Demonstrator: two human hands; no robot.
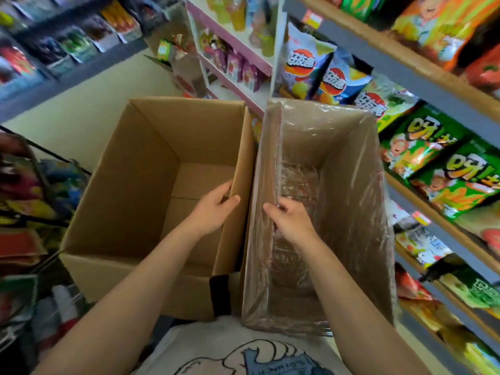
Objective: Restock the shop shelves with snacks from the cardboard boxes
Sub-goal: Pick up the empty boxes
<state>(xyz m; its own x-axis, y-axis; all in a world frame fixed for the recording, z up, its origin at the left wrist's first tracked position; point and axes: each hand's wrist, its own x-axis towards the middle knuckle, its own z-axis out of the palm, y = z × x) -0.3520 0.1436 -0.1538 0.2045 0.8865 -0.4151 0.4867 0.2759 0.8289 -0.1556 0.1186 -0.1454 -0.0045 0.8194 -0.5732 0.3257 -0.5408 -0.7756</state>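
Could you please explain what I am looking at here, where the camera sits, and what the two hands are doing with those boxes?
There is no machine: the one picture comes from a camera worn on a person's head, looking down at their own bare arms. The left hand grips the right wall of a plain cardboard box, which looks empty. The right hand holds the left wall of a second box lined with clear plastic; it also seems empty, though the plastic blurs its bottom. The fingers curl over each rim. The boxes stand side by side in a shop aisle. On the right, shelves hold crisp bags and green snack bags; more blurred goods fill the racks on the left.
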